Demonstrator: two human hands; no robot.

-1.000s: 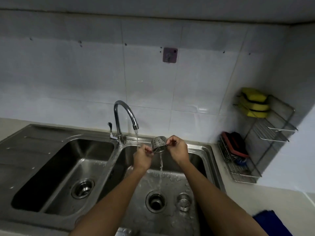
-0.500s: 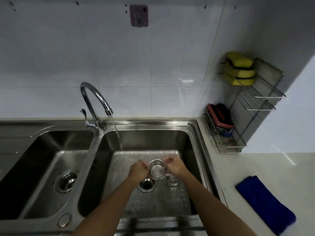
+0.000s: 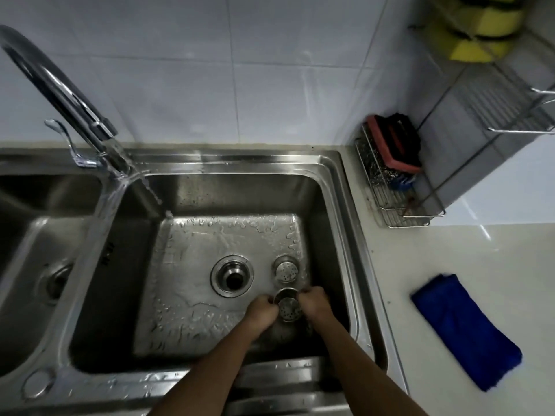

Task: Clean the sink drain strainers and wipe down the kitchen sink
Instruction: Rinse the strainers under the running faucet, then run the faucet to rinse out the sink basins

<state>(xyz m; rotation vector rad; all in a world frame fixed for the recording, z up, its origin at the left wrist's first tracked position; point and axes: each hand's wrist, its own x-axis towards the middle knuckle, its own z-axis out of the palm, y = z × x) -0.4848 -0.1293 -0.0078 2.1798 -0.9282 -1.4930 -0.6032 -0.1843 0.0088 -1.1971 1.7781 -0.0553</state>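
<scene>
A white-tiled wall backs a wet steel sink [image 3: 234,163], where the faucet [image 3: 60,94] at upper left runs water into the right basin. Low and right of centre, a person's left hand [image 3: 260,310] and right hand [image 3: 315,304] pinch a strainer [image 3: 288,306] from either side, fingers curled on its rim. A second strainer [image 3: 286,269] sits just above it, beside the open drain [image 3: 232,276]. A blue cloth [image 3: 462,331] lies on the counter at lower right.

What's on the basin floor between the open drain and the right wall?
Head view: a loose drain strainer sits there on the wet basin floor, just beyond the held strainer, pinched between the left hand and right hand.
</scene>
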